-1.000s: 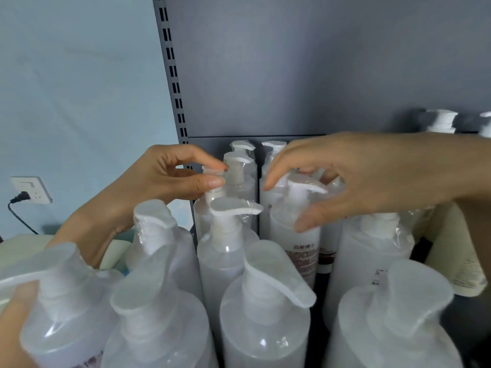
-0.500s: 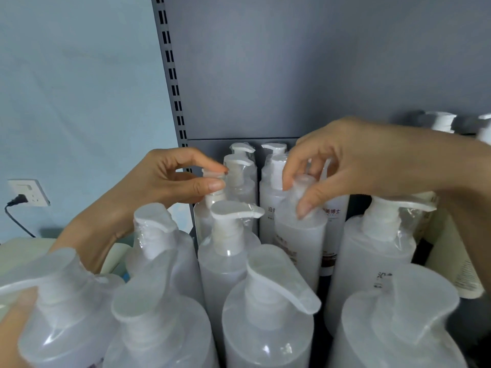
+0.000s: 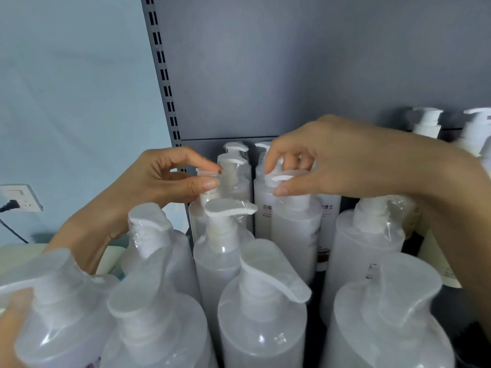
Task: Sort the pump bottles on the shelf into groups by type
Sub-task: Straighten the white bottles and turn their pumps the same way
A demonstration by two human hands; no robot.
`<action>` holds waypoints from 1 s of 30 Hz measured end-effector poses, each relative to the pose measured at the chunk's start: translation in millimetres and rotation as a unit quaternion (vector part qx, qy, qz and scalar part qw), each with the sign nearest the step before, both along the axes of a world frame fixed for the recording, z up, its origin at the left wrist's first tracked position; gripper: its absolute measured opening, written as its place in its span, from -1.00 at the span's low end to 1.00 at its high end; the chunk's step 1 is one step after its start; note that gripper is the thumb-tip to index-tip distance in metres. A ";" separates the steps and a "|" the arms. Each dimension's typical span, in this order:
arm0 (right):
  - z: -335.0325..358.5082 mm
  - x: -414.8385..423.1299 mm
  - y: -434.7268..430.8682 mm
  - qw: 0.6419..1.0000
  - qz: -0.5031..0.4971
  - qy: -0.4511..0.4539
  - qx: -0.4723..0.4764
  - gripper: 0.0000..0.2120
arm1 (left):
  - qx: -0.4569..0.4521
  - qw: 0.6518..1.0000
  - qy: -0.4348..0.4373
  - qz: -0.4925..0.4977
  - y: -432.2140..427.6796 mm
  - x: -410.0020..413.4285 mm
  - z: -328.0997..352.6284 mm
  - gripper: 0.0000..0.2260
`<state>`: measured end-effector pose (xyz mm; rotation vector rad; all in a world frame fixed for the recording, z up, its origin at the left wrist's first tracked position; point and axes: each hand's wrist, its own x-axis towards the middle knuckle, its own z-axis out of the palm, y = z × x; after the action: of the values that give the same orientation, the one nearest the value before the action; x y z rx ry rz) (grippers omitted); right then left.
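Several translucent white pump bottles in plastic wrap crowd the shelf. My left hand (image 3: 170, 179) pinches the pump head of a slim bottle (image 3: 198, 216) at the back left, thumb and forefinger closed on its cap. My right hand (image 3: 318, 160) grips the pump head of another slim bottle (image 3: 297, 229) in the middle, which stands upright among the back rows. More slim bottles (image 3: 235, 171) stand behind against the shelf's back panel. Wide round bottles (image 3: 261, 322) fill the front rows.
The grey back panel (image 3: 292, 62) and slotted upright (image 3: 162, 75) bound the shelf at the rear and left. Two taller pump bottles (image 3: 427, 123) stand at the back right. A cream bottle (image 3: 441, 261) sits under my right forearm. A wall socket (image 3: 20, 197) is at far left.
My right hand has risen and closed on the middle slim bottle's pump head, shifting it slightly back. My left hand has stayed pinched on its bottle's cap.
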<state>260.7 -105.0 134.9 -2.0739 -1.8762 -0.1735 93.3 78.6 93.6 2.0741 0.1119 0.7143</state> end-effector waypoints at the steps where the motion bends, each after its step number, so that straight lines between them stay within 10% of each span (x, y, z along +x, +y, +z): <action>1: -1.6 -1.6 2.6 1.000 -0.010 -0.003 0.008 -0.73 | 0.000 1.000 0.000 0.000 0.0 -0.1 0.1 -0.79; 9: 6.5 -3.5 -10.9 0.990 0.057 0.040 -0.124 -0.60 | -0.011 1.000 0.004 -0.004 -1.3 -1.0 0.1 -0.76; 22: -1.1 -8.6 6.4 0.998 0.036 0.026 -0.036 -0.84 | -0.020 1.000 -0.003 0.011 -2.4 -0.3 -0.7 -0.75; 30: 10.9 -5.7 -17.2 0.994 0.004 0.057 -0.092 -0.45 | -0.030 0.999 -0.005 0.011 -5.7 -3.0 -0.6 -0.85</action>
<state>255.0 -122.1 145.8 -2.1443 -1.8936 0.1235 90.3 72.9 93.0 2.0149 0.1495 0.7260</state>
